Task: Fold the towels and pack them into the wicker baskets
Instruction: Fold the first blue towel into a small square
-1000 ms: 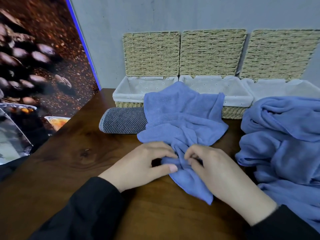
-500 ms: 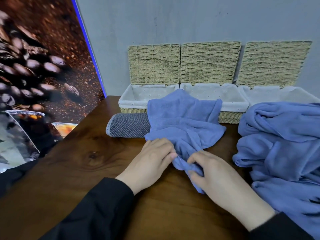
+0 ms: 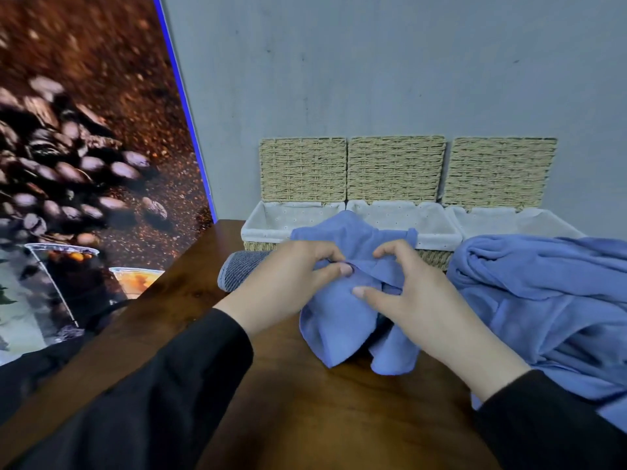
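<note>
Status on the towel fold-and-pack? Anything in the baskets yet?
Done: one grey towel lies rolled on the table, not yet packed. In hand: left hand and right hand both pinch a blue towel, bunched, unfolded. Left: the blue pile at right; the three wicker baskets show only white liner where visible.

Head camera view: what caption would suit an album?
Both hands, left hand and right hand, bunch a blue towel before three open wicker baskets.
</note>
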The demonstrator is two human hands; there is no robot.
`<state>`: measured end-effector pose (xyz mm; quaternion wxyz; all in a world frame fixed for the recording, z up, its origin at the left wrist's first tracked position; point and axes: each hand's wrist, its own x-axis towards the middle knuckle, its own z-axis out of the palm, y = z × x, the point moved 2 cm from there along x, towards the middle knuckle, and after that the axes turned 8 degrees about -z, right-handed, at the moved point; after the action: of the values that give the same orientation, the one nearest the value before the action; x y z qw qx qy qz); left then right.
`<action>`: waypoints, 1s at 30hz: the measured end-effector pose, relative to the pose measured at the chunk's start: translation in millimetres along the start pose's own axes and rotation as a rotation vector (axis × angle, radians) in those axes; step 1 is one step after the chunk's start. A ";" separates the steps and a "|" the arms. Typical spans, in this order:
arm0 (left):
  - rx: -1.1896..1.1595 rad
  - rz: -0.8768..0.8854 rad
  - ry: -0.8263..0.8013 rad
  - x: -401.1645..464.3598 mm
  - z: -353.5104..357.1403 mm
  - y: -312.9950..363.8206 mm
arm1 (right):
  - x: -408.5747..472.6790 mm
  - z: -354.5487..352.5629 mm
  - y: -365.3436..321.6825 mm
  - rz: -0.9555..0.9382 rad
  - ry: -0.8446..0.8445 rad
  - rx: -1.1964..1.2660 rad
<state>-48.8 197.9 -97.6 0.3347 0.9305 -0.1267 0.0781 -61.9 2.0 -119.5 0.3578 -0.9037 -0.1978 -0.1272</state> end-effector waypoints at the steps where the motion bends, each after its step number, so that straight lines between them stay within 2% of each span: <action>1: -0.012 -0.004 0.044 -0.6 -8.4 0.8 | 0.3 -2.0 0.0 -0.030 -0.016 -0.114; 4: 0.085 0.019 0.113 -4.0 -30.4 3.6 | -1.0 -10.0 8.3 -0.066 0.029 -0.306; 8: 0.344 0.083 0.179 -11.3 -51.1 -1.1 | -3.7 -33.7 18.7 -0.064 0.127 -0.365; 11: 0.476 0.089 0.021 -17.8 -62.6 -13.3 | -3.9 -54.3 25.9 0.008 0.056 -0.442; 13: 0.557 0.098 -0.019 -20.0 -68.9 -24.6 | -4.8 -65.7 26.8 0.043 -0.022 -0.394; 16: 0.375 0.009 0.106 -22.2 -81.3 -39.0 | -6.9 -78.3 21.3 0.069 -0.101 -0.176; 19: 0.135 -0.144 0.263 -23.0 -93.5 -42.9 | -8.2 -92.9 10.8 0.053 -0.042 -0.106; 21: -0.137 -0.211 0.305 -19.5 -96.8 -39.9 | -5.3 -101.6 5.0 0.061 0.072 0.031; 23: -0.486 -0.260 0.294 -13.0 -100.7 -33.0 | 0.9 -106.9 1.2 0.071 0.211 0.329; 25: -0.649 -0.200 0.361 -4.9 -107.3 -28.5 | 9.7 -111.2 -2.5 0.003 0.357 0.586; 26: -0.607 -0.149 0.452 -1.8 -111.6 -25.8 | 14.0 -113.9 -3.3 -0.059 0.422 0.625; 28: -0.351 -0.055 0.667 -3.2 -119.6 -18.6 | 15.5 -118.3 -4.3 -0.168 0.492 0.507; 30: -0.225 0.039 0.755 -9.6 -120.0 -12.5 | 11.7 -119.6 -3.1 -0.225 0.531 0.351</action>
<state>-61.6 286.1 -15.7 0.4562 0.7913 -0.0201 0.4066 -63.4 -76.2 -28.2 0.5307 -0.7361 -0.2151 -0.3608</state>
